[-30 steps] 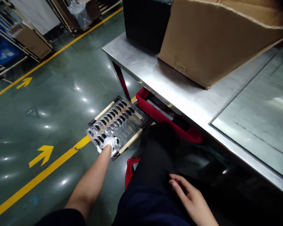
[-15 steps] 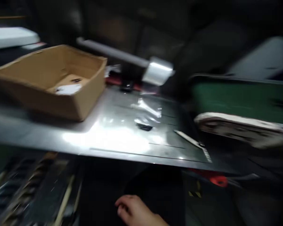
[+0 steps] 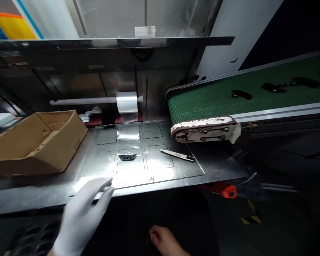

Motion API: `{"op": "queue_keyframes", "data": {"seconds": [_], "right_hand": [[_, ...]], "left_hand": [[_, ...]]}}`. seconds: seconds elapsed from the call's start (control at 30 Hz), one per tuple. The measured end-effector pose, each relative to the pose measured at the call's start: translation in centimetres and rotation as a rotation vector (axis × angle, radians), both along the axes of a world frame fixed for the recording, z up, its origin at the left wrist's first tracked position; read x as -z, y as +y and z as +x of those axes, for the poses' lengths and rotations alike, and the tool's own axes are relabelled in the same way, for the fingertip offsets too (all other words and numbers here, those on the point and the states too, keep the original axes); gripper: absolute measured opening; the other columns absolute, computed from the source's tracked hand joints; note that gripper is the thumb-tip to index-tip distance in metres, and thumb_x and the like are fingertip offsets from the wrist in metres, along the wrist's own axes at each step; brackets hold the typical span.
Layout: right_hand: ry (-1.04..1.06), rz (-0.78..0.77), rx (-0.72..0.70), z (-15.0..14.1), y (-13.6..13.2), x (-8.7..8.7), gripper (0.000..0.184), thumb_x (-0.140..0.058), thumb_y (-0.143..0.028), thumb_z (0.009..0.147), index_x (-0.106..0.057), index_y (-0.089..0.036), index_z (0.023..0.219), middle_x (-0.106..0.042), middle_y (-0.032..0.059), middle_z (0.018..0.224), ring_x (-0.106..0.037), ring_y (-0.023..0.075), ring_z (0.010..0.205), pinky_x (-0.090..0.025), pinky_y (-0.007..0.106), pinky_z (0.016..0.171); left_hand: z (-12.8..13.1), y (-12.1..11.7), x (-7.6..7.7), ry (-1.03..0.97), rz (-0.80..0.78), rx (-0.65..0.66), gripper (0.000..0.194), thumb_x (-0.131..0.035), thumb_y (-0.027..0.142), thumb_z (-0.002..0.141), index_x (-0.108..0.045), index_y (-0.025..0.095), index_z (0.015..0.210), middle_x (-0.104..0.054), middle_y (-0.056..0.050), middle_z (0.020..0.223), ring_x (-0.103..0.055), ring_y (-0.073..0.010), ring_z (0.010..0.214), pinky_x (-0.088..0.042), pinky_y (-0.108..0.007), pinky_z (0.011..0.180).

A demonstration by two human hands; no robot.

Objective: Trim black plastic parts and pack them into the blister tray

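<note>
My left hand (image 3: 82, 209), in a white glove, is over the table's front edge with thumb and fingertips close together in a pinch. Anything between those tips is too small to make out. Lower down, my bare right hand (image 3: 165, 240) is held in front of my dark clothing, its fingers curled; whatever they may hold is hidden. Beyond the left hand, a small black plastic part (image 3: 127, 157) lies on a clear sheet with marked outlines (image 3: 152, 131). To its right rests a white pen-like tool (image 3: 177, 155) marked A06.
An open cardboard box (image 3: 66, 142) stands at left. Behind the sheet, a roll of clear film (image 3: 127, 102) sits on a rod. A green conveyor belt (image 3: 202, 103) carrying several black parts is at right. An orange-handled tool (image 3: 229, 191) sticks out below the table edge.
The view has swung and steadied, now taking in the shelf and more conveyor. My gloved left hand has come into view at the table edge. My right hand stays low with fingers curled.
</note>
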State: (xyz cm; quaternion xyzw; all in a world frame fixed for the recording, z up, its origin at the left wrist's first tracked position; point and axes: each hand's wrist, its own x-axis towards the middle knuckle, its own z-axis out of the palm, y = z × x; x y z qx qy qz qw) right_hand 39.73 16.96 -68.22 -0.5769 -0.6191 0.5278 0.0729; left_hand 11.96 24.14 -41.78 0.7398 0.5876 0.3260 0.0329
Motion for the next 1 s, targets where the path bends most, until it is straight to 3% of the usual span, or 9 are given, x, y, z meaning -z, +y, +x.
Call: {"op": "queue_keyframes", "data": {"seconds": [0.07, 0.13, 0.2, 0.27, 0.6, 1.0], "right_hand": [[0.045, 0.012, 0.013, 0.2, -0.2, 0.2, 0.030, -0.051, -0.018, 0.092, -0.079, -0.020, 0.103, -0.080, 0.0050, 0.091, -0.073, 0.0192, 0.083, -0.048, 0.025, 0.073], [0.076, 0.011, 0.040, 0.5, -0.5, 0.1, 0.030, -0.049, -0.020, 0.093, -0.078, -0.020, 0.101, -0.079, 0.0039, 0.086, -0.072, 0.0180, 0.076, -0.048, 0.025, 0.071], [0.097, 0.013, 0.075, 0.8, -0.8, -0.1, 0.030, -0.049, -0.021, 0.094, -0.078, -0.021, 0.101, -0.078, 0.0032, 0.084, -0.071, 0.0173, 0.072, -0.048, 0.025, 0.071], [0.108, 0.016, 0.106, 1.2, -1.0, -0.2, 0.029, -0.051, -0.023, 0.093, -0.078, -0.022, 0.102, -0.078, 0.0028, 0.084, -0.071, 0.0173, 0.073, -0.048, 0.025, 0.071], [0.114, 0.027, 0.028, 1.1, -0.4, -0.5, 0.028, -0.051, -0.022, 0.092, -0.077, -0.020, 0.103, -0.080, 0.0053, 0.089, -0.072, 0.0186, 0.080, -0.046, 0.025, 0.069], [0.100, 0.041, 0.016, 0.8, -0.5, -0.9, 0.026, -0.052, -0.025, 0.094, -0.076, -0.021, 0.105, -0.080, 0.0043, 0.089, -0.073, 0.0178, 0.078, -0.046, 0.025, 0.069]], "left_hand": [[1.6, 3.7, -1.6, 0.280, -0.033, 0.113, 0.030, -0.052, 0.033, 0.104, -0.073, 0.022, 0.123, -0.074, -0.012, 0.117, -0.068, -0.0254, 0.111, -0.057, -0.040, 0.099], [3.0, 7.7, -2.5, 0.419, -0.083, 0.180, 0.026, -0.057, 0.028, 0.100, -0.076, 0.024, 0.118, -0.076, -0.010, 0.112, -0.069, -0.0260, 0.106, -0.058, -0.038, 0.091], [3.8, 10.6, -2.7, 0.515, -0.121, 0.221, 0.023, -0.059, 0.023, 0.097, -0.079, 0.024, 0.108, -0.076, -0.009, 0.103, -0.070, -0.0268, 0.097, -0.058, -0.037, 0.080], [4.1, 12.1, -2.6, 0.598, -0.143, 0.253, 0.026, -0.055, 0.017, 0.096, -0.080, 0.023, 0.102, -0.076, -0.009, 0.098, -0.070, -0.0268, 0.088, -0.056, -0.037, 0.073], [3.8, 12.7, -2.4, 0.797, -0.211, 0.286, 0.032, -0.046, 0.014, 0.097, -0.075, 0.018, 0.107, -0.074, -0.013, 0.103, -0.070, -0.0272, 0.089, -0.053, -0.038, 0.080], [2.0, 15.4, -2.6, 0.623, -0.264, 0.354, 0.042, -0.042, 0.016, 0.095, -0.075, 0.022, 0.121, -0.077, -0.009, 0.115, -0.071, -0.0260, 0.102, -0.056, -0.038, 0.091]]}}
